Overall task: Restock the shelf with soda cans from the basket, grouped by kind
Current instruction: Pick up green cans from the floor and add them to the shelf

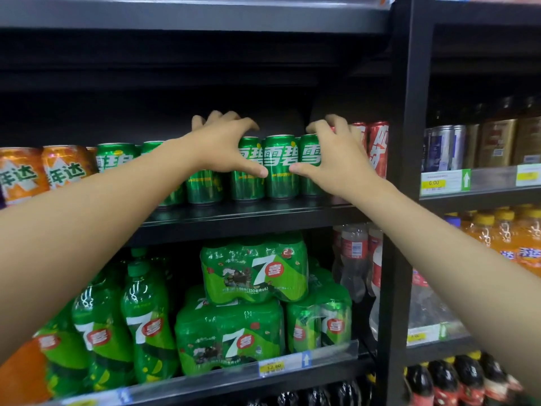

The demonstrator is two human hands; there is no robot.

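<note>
Head view: left hand [225,145] and right hand [333,155] both spread, clamping green cans [280,167] on shelf [248,213], probably squaring the group. Orange cans [44,171] at 9 o'clock, red cans [377,148] at 3. Basket unseen.

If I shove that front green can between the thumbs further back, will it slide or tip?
The green can looks rigid and glossy, standing upright on the smooth shelf, so it probably slides. Green neighbours flank it closely, so sideways tipping seems unlikely. Both thumbs sit mid-height; pushing higher might topple it backward.
</note>
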